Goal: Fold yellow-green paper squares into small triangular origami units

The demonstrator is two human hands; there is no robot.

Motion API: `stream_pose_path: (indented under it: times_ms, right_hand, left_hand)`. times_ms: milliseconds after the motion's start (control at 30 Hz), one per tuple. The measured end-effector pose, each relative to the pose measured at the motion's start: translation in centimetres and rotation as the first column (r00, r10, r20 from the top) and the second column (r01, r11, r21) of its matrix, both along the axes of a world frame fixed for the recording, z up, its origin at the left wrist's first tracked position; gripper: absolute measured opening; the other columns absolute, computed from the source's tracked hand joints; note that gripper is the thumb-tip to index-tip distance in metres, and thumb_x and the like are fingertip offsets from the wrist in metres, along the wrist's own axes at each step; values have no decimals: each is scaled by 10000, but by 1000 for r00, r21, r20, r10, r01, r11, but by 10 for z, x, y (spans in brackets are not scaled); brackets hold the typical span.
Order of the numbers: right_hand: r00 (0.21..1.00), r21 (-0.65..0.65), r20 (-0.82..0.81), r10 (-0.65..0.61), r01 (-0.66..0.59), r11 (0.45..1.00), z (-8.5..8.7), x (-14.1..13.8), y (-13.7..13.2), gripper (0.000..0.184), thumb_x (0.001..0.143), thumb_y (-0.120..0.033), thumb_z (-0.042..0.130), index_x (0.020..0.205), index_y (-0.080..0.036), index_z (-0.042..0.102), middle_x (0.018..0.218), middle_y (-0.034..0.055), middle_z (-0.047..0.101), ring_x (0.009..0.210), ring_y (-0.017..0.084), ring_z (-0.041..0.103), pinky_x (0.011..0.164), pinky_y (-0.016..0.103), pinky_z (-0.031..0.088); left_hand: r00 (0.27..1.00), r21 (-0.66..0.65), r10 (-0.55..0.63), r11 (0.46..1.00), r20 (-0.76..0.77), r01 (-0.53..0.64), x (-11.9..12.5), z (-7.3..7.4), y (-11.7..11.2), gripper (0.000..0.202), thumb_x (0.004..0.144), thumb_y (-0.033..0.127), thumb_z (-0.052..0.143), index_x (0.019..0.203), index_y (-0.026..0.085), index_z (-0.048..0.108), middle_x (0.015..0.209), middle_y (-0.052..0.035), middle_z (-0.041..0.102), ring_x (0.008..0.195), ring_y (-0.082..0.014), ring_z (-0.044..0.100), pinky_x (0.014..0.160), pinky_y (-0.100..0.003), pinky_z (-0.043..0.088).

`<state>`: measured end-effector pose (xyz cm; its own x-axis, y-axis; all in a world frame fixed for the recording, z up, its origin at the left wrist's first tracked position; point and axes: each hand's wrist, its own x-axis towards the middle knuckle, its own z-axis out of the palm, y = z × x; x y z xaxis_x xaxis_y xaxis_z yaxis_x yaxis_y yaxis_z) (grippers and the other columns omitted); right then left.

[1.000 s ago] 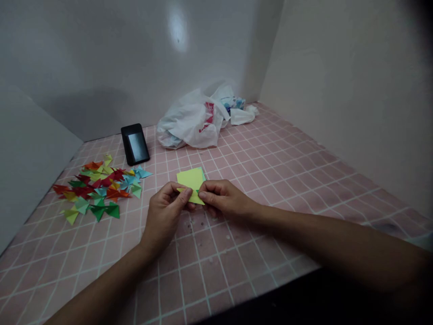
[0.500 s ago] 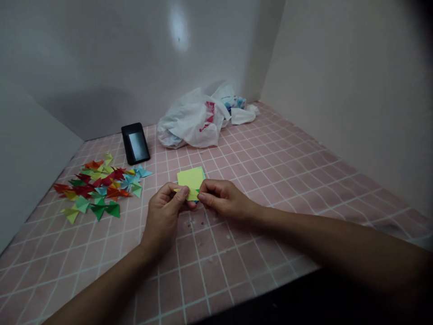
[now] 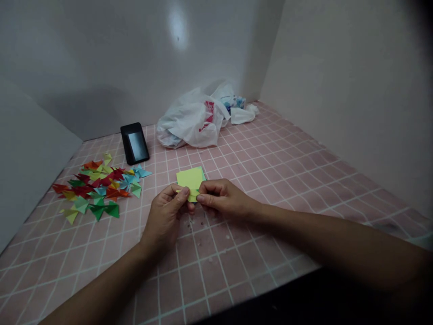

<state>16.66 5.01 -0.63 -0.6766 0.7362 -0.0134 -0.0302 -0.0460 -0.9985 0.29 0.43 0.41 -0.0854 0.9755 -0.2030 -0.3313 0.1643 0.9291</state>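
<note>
A small piece of folded yellow paper (image 3: pixel 193 195) is pinched between my two hands near the middle of the table. My left hand (image 3: pixel 165 212) grips its left part, thumb on top. The thumb and fingers of my right hand (image 3: pixel 225 198) are closed on its right end. Just behind the folded paper lies a stack of square paper sheets (image 3: pixel 190 176), yellow on top with a green edge showing; my hands partly cover it. Exact creases in the held paper are too small to make out.
Left of my hands lies a pile of folded paper pieces (image 3: pixel 101 183) in several colours. Behind it a black phone-like device (image 3: pixel 135 143) leans back. A white plastic bag (image 3: pixel 191 119) and a crumpled white tissue (image 3: pixel 242 115) lie by the back wall. The tablecloth (image 3: pixel 270 180) is pink checked.
Both hands keep their hold on the yellow paper, with only slight finger shifts. A little less of the paper's left tip shows now.
</note>
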Motion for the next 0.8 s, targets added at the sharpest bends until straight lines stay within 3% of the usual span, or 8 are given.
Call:
stream_pose_path:
  times_ms: [167, 367, 500, 633, 800]
  right_hand:
    - [1000, 27, 7, -25, 25, 999, -2, 0, 1, 265, 902, -324, 575, 690, -180, 506, 554, -47, 480, 486, 79, 411, 478, 227, 297]
    - [998, 111, 31, -62, 58, 992, 0, 0, -2, 277, 908, -303, 579, 674, -169, 514, 598, -40, 469, 521, 76, 380, 505, 235, 277]
    - [1000, 49, 4, -28, 28, 998, -3, 0, 0, 201, 926, -290, 554, 768, -167, 563, 594, -36, 518, 525, 88, 450, 522, 233, 337]
    - [995, -71, -56, -80, 76, 995, -12, 0, 4, 227, 949, -332, 522, 783, -177, 540, 602, -34, 537, 485, 81, 466, 476, 217, 343]
    - [996, -90, -59, -68, 63, 994, -14, -2, 5, 266, 943, -393, 551, 796, -172, 556, 581, -39, 536, 475, 75, 467, 466, 211, 342]
  left_hand:
    - [995, -82, -22, 996, 99, 30, -1, -3, 3, 286, 655, 309, 865, 742, 138, 653, 644, 27, 646, 536, -71, 566, 541, -180, 488]
    - [998, -72, -64, 995, 22, 65, -2, -3, 3, 244, 658, 277, 856, 709, 113, 683, 608, 14, 641, 555, -74, 570, 572, -179, 490]
    - [1000, -65, 17, 998, 25, -16, -1, 2, 4, 250, 639, 280, 861, 710, 117, 686, 597, 18, 640, 539, -77, 567, 555, -185, 486]
    - [993, -47, 117, 992, 11, -116, -1, 5, 6, 269, 615, 266, 872, 738, 118, 684, 631, 26, 651, 537, -70, 571, 552, -181, 484]
    - [994, -47, 102, 993, -50, -104, -2, -1, 5, 279, 645, 286, 855, 794, 116, 693, 683, 6, 682, 571, -91, 604, 602, -217, 517]
